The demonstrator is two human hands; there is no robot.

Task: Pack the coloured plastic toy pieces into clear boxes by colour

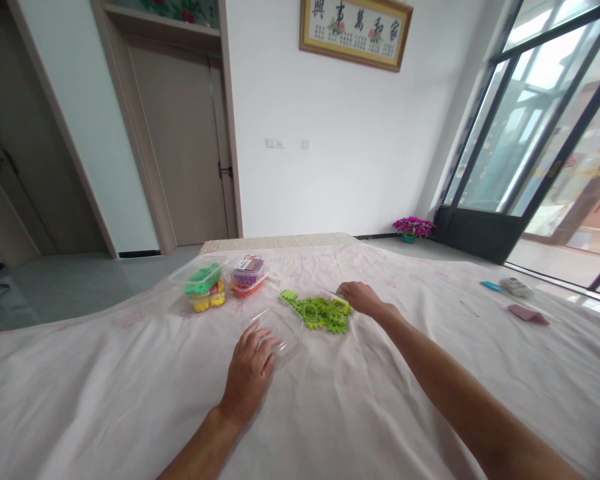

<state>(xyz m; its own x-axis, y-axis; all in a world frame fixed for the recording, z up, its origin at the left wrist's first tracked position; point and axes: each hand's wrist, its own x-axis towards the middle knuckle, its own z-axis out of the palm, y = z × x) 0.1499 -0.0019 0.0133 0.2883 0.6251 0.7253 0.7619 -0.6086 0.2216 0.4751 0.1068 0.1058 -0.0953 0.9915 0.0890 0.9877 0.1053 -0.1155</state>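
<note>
My left hand lies with its fingers spread over a clear plastic container or lid on the cloth. Just beyond it is a heap of bright green, toothed plastic pieces, looking like toy gears. At the heap's right edge, the fingers of my right hand are curled together; whatever they pinch is hidden. A lidded clear tub with purple and red pieces stands behind and left of the heap. Beside it, another clear tub has green and yellow pieces.
A pale pink cloth with soft folds covers the whole surface. On its right side lie a blue item, a white object and a dark pink folded piece. Pink flowers stand on the floor by the wall.
</note>
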